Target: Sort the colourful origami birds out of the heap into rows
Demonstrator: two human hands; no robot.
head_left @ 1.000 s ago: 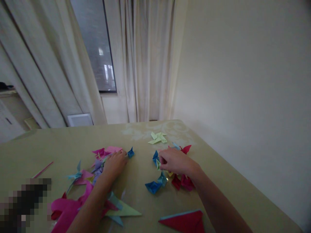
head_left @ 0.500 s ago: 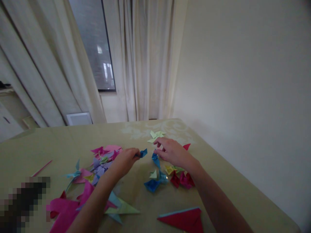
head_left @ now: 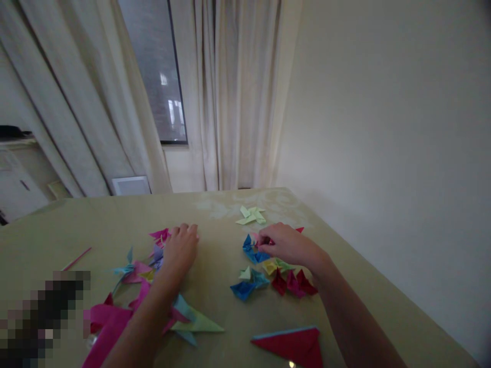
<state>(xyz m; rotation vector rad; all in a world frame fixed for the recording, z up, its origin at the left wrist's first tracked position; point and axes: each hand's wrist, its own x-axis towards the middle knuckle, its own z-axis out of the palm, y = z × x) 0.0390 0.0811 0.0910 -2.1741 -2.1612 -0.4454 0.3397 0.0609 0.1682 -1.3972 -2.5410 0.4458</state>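
Covering part of a jumbled heap of pink, purple and yellow folded paper (head_left: 157,255), the person's left hand (head_left: 182,248) lay nearer than the pale green folded-paper pinwheel (head_left: 251,215) and to its left; whether its fingers gripped anything could not be told. The right hand (head_left: 284,242), fingers curled together, was just this side of the pinwheel, at small bright blue folded-paper pieces (head_left: 261,257), its hold hidden too. The left forearm blocked some of the heap. Nearer than the pinwheel also sat a small red folded-paper shape (head_left: 279,282) and, nearest, a large red paper triangle (head_left: 295,346) with a light blue edge. A thin pink stick (head_left: 79,258) lay well left of the pinwheel; cream fabric curtains (head_left: 253,102) hung beyond it.
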